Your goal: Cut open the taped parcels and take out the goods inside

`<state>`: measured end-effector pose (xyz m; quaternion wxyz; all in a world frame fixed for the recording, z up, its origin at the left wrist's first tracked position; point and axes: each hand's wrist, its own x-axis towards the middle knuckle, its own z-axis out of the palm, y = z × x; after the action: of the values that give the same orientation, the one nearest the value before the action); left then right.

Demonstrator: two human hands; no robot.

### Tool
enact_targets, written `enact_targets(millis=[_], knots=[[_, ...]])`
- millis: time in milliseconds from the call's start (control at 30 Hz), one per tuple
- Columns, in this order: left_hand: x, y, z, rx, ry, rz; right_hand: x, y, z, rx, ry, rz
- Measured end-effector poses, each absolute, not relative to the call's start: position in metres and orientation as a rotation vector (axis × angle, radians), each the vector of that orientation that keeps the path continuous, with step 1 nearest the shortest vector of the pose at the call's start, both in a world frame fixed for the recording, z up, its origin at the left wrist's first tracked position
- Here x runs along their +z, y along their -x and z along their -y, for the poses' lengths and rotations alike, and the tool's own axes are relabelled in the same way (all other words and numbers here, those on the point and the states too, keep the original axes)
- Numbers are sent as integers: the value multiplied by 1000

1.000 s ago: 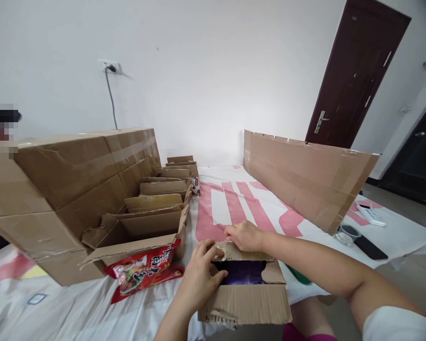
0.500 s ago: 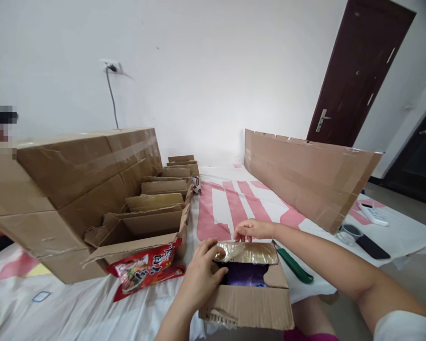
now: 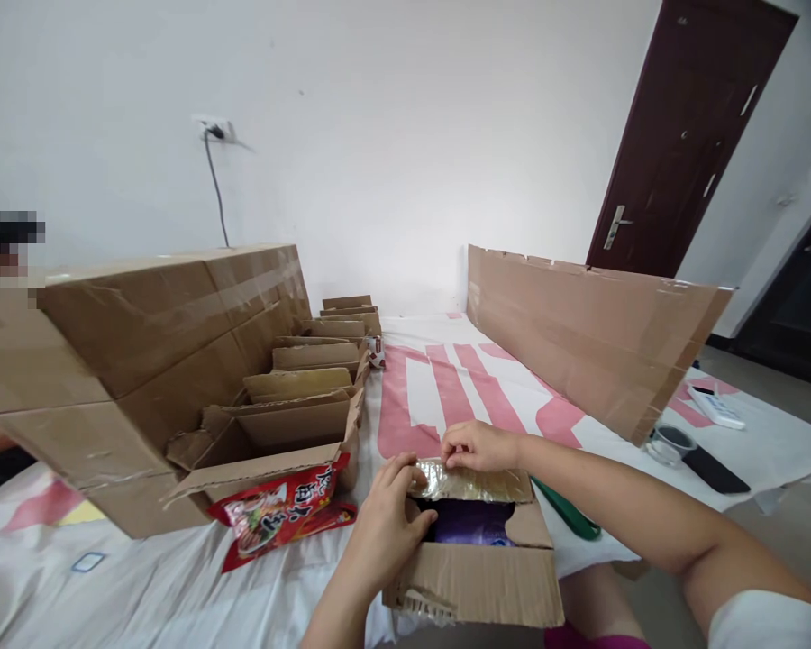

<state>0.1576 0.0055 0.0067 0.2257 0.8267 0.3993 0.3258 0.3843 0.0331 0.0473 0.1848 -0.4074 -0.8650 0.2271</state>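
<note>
A small cardboard box (image 3: 477, 581) is in front of me, its top partly open, with something purple and shiny (image 3: 471, 523) inside. Clear packing tape (image 3: 493, 482) glistens on its far flap. My left hand (image 3: 396, 518) grips the box's left side, thumb at the opening and fingers over the far corner. My right hand (image 3: 477, 446) has its fingers curled and pinched at the far edge of the taped flap; whether they hold tape or cardboard, I cannot tell. A green-handled tool (image 3: 568, 512) lies just right of the box, partly behind my right forearm.
Open cardboard boxes (image 3: 290, 424) form a row at left beside a tall cardboard wall (image 3: 168, 361). Red food packets (image 3: 280, 514) lean against the nearest one. At right stand a cardboard panel (image 3: 581, 324), a clear jar (image 3: 672, 444) and a black phone (image 3: 716, 470). Another person is partly visible far left.
My right hand has moved slightly left and down, its fingers now closed at the taped flap's far edge. My left hand keeps its hold on the box. The view has shifted slightly.
</note>
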Motion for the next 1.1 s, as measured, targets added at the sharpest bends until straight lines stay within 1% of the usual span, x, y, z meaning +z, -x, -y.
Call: enact_targets(millis=[100,267,333,433,533,633,833,1100], knots=[[6,-157,-5,902,-2277,-1100,58,-386,-29,605,1210,2501],[5,-159,-6,904,-2278,-1112,61,-380,-11,466,1751,2430],[6,-160,-7,911,-2288,-1111,59,-377,-5,443,1827,2359],[7,-161,-7,916,-2295,-1113,57,-375,-2,410,1676,2389],[7,-161,-7,919,-2290,-1117,56,-375,-4,383,1436,2556],[7,-160,-7,921,-2284,-1117,56,-373,-3,261,1316,2642],[4,-160,-7,916,-2288,-1136,58,-362,9,24,1350,2687],[6,-160,-7,896,-2282,-1128,59,-357,10,129,1445,2576]])
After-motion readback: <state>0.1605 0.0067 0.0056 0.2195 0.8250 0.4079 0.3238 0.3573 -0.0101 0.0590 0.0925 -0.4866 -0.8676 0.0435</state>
